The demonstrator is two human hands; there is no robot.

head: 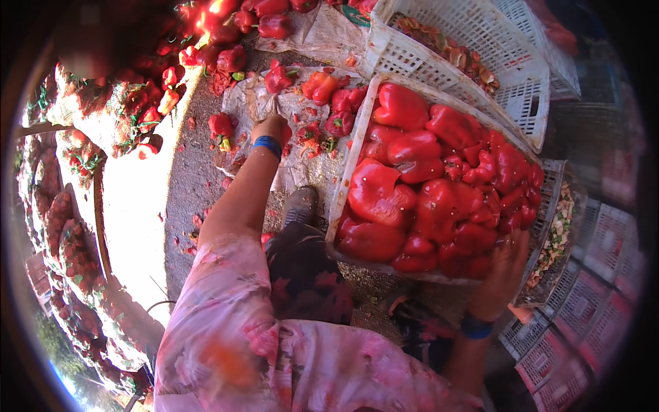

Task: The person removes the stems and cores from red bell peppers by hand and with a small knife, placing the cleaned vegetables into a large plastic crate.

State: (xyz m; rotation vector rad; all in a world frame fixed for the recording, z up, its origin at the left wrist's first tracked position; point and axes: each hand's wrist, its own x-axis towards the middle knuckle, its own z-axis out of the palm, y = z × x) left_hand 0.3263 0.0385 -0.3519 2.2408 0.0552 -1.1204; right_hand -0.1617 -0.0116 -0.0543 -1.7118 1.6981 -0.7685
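My left hand [270, 127], with a blue band at the wrist, is lowered over a dirty woven sheet [252, 103]. Its fingers curl, and a red pepper [286, 135] shows at their edge, mostly covered by the hand. Beside it lie loose red bell peppers [340, 123] and torn pepper scraps [310, 138]. To the right, a white plastic crate [346, 198] is heaped with glossy red bell peppers [417, 154]. My right hand [507, 262], slightly blurred, is spread at the crate's near right corner, against the peppers there.
Behind the crate, a larger white crate [515, 62] contains pepper scraps. Another crate [548, 206] at the right holds pale and green trimmings. A pile of peppers [226, 31] lies at the far left, near filled net bags [77, 247]. My shoe [301, 203] stands on the sheet.
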